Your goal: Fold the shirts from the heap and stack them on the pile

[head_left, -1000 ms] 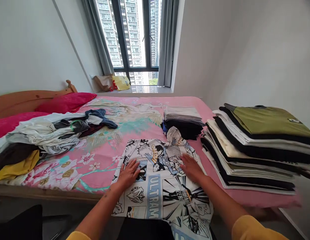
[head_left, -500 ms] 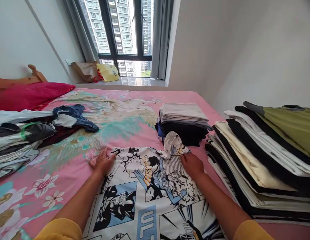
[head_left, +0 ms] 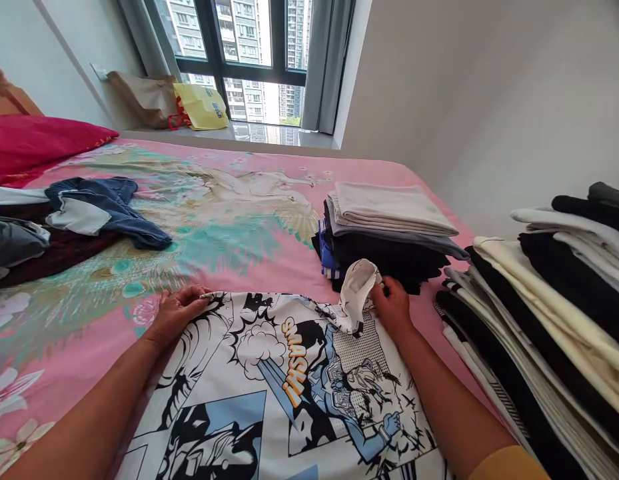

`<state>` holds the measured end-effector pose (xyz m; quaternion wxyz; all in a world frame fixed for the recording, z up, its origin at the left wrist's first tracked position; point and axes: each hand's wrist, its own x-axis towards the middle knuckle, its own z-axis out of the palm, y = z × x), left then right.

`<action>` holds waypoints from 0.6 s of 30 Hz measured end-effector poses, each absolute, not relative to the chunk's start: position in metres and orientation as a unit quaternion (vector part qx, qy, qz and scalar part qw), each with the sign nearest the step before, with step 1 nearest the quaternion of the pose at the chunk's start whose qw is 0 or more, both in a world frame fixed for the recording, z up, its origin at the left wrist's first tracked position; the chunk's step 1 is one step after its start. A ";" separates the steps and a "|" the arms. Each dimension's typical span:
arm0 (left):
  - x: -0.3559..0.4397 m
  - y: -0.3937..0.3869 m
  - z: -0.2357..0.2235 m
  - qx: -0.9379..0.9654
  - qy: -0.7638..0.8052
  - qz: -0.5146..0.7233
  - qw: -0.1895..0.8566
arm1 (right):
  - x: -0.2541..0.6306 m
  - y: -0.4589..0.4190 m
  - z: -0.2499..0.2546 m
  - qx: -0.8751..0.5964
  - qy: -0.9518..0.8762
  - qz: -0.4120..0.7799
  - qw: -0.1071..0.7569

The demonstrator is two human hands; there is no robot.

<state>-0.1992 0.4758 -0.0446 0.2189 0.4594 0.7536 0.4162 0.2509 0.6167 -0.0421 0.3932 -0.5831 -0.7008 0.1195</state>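
Observation:
A white comic-print shirt (head_left: pixel 269 373) with black, blue and orange figures lies spread in front of me on the bed. At its far left corner, my left hand (head_left: pixel 182 310) is closed, thumb and fingers pinching the fabric edge. My right hand (head_left: pixel 393 303) is closed on the far right corner, beside a raised, curled fold (head_left: pixel 356 293) showing its paler inner side. The lower part of the shirt runs out of view.
Folded clothes (head_left: pixel 394 207) stand in a stack just beyond my right hand. A taller stack (head_left: pixel 539 320) is at the right. Jeans (head_left: pixel 109 207) and other loose clothes lie left on the pink floral bedsheet (head_left: pixel 239 260). Bags (head_left: pixel 202 107) sit on the windowsill.
My left hand has gone from lying spread to pinching the shirt's left corner. The right hand now grips the raised fold's edge, which has turned its inner side outward. The view has shifted.

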 end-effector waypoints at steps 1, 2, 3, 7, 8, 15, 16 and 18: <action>-0.199 0.475 -0.046 0.430 0.743 0.450 0.246 | 0.250 0.619 -0.043 -0.613 -0.667 0.125 0.405; -0.198 0.474 -0.048 0.404 0.736 0.477 0.261 | 0.249 0.621 -0.044 -0.642 -0.638 0.124 0.407; -0.197 0.474 -0.050 0.387 0.736 0.491 0.260 | 0.249 0.624 -0.045 -0.665 -0.619 0.120 0.400; -0.194 0.476 -0.053 0.421 0.781 0.432 0.160 | 0.251 0.633 -0.052 -0.697 -0.597 0.129 0.375; -0.193 0.476 -0.052 0.432 0.792 0.410 0.135 | 0.251 0.634 -0.052 -0.700 -0.591 0.136 0.377; -0.186 0.474 -0.016 0.403 0.766 0.434 0.250 | 0.256 0.624 -0.028 -0.668 -0.577 0.263 0.390; -0.184 0.471 -0.009 0.394 0.754 0.440 0.287 | 0.261 0.620 -0.025 -0.660 -0.578 0.278 0.390; -0.176 0.459 0.004 0.382 0.757 0.437 0.301 | 0.274 0.605 -0.023 -0.656 -0.566 0.299 0.400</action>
